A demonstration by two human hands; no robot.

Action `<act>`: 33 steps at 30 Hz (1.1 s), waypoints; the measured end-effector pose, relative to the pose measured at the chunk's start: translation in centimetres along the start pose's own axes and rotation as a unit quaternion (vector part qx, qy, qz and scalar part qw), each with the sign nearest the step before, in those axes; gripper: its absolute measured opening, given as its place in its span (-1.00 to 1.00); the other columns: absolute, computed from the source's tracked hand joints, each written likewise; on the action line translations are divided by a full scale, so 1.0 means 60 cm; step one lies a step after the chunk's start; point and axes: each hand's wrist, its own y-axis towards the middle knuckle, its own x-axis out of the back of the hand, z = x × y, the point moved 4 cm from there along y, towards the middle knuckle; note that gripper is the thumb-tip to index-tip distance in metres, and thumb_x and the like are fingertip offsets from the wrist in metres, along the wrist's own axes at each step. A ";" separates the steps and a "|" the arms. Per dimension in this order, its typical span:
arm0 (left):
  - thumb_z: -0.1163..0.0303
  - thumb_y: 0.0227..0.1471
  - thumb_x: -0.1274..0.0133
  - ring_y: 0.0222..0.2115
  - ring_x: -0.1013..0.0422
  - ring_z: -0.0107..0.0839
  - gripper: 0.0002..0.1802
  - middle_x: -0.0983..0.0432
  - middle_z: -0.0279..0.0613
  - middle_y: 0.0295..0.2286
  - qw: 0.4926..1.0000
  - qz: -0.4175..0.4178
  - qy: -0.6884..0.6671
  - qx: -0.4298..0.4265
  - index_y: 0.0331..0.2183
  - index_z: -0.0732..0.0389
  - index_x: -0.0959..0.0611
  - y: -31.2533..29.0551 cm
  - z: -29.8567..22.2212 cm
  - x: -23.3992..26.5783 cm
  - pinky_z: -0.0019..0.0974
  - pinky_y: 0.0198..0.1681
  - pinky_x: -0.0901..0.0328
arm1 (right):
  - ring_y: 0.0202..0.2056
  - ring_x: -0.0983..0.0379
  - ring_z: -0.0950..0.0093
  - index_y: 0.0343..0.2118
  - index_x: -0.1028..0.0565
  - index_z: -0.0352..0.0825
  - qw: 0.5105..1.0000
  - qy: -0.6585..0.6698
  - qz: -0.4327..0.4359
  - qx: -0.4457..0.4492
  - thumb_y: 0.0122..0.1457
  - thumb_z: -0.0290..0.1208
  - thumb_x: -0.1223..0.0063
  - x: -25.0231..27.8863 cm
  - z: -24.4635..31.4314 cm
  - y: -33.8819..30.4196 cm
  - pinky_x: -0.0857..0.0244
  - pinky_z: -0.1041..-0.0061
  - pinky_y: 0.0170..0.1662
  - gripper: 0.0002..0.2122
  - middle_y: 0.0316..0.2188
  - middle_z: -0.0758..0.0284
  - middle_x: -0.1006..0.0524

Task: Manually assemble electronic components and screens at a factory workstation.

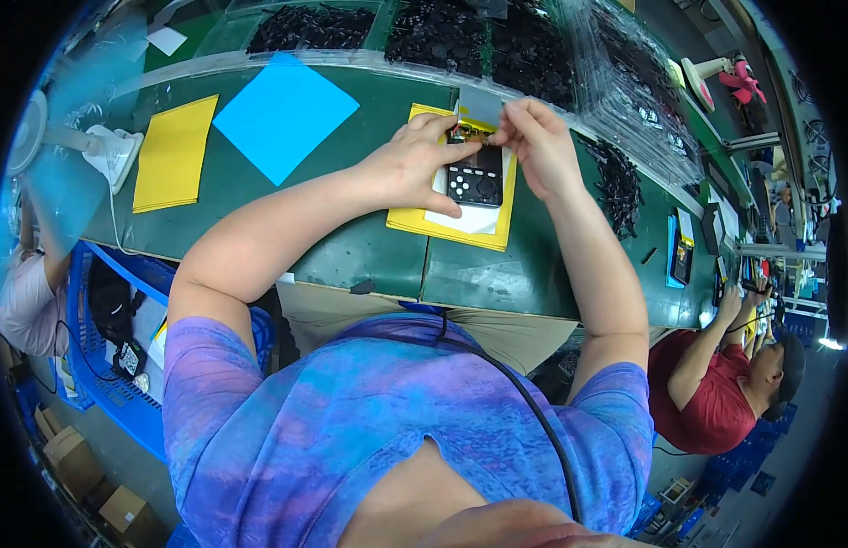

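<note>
A black handheld game console [476,183] with white buttons lies on a white sheet [468,220] over a yellow pad [408,219]. My left hand [412,163] grips it, thumb by its lower left corner and fingers across its upper end. Small electronic parts and wires show at that upper end. Just beyond sits a flat silver-grey battery [480,107] with a yellow band along its near edge. Beside the battery's right edge, my right hand [540,142] has thumb and forefinger pinched together. What is between those fingertips is hidden.
Clear bins of black parts [438,38] line the back, and loose black parts [616,183] lie at right. A blue sheet [285,117], another yellow pad [176,153] and a white fan [114,151] are left. A co-worker in red [711,393] works at far right.
</note>
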 end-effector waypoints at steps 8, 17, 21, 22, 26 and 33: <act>0.00 -0.34 -0.45 0.22 -0.07 0.16 0.05 -0.16 0.26 0.18 1.000 -0.012 0.004 -0.011 0.18 0.20 -0.43 0.005 0.004 -0.001 0.03 0.29 -0.06 | -0.16 -0.57 0.27 -0.27 -0.70 -0.13 0.731 -0.665 -0.105 0.114 0.10 -0.18 -0.21 -0.001 0.025 0.189 -0.43 0.31 -0.07 -0.79 -0.19 0.24 -0.60; -0.12 -0.32 -0.40 0.23 -0.04 0.18 0.07 -0.16 0.30 0.17 0.999 -0.021 -0.005 -0.025 0.17 0.24 -0.42 0.000 0.013 -0.007 0.08 0.28 -0.03 | -0.28 -0.62 0.37 -0.33 -0.72 -0.12 0.787 -0.598 -0.138 0.068 0.00 -0.23 -0.33 0.007 0.029 0.200 -0.47 0.35 -0.16 -0.82 -0.36 0.29 -0.67; -0.03 -0.36 -0.45 0.21 -0.09 0.15 0.04 -0.18 0.25 0.17 0.999 -0.032 -0.003 -0.019 0.14 0.24 -0.47 0.001 0.007 -0.006 0.01 0.28 -0.07 | -0.37 -0.57 0.52 -0.34 -0.71 -0.26 0.914 -0.373 -0.139 0.083 0.01 -0.35 -0.38 0.040 0.029 0.167 -0.43 0.48 -0.22 -0.84 -0.42 0.39 -0.66; -0.03 -0.36 -0.45 0.21 -0.09 0.15 0.04 -0.18 0.25 0.17 0.999 -0.034 0.000 -0.018 0.14 0.24 -0.47 0.001 0.008 -0.004 0.01 0.28 -0.07 | -0.41 -0.51 0.60 -0.35 -0.68 -0.32 0.944 -0.299 -0.127 0.060 0.01 -0.42 -0.39 0.036 0.036 0.152 -0.36 0.57 -0.28 -0.85 -0.46 0.44 -0.63; -0.03 -0.36 -0.45 0.21 -0.09 0.13 0.05 -0.19 0.23 0.17 0.999 -0.029 0.002 -0.015 0.15 0.24 -0.46 0.002 0.008 -0.002 0.02 0.28 -0.08 | -0.45 -0.48 0.68 -0.36 -0.63 -0.30 0.988 -0.139 -0.072 -0.004 0.03 -0.42 -0.39 0.037 0.041 0.109 -0.22 0.71 -0.40 -0.85 -0.48 0.43 -0.61; -0.03 -0.38 -0.46 0.22 -0.09 0.09 0.08 -0.18 0.17 0.18 1.000 -0.019 0.003 0.001 0.17 0.23 -0.44 0.003 0.006 -0.001 0.00 0.28 -0.09 | -0.41 -0.53 0.65 -0.30 -0.60 -0.29 0.998 -0.046 -0.028 -0.042 0.07 -0.48 -0.34 0.035 0.053 0.048 -0.28 0.70 -0.38 -0.85 -0.43 0.41 -0.62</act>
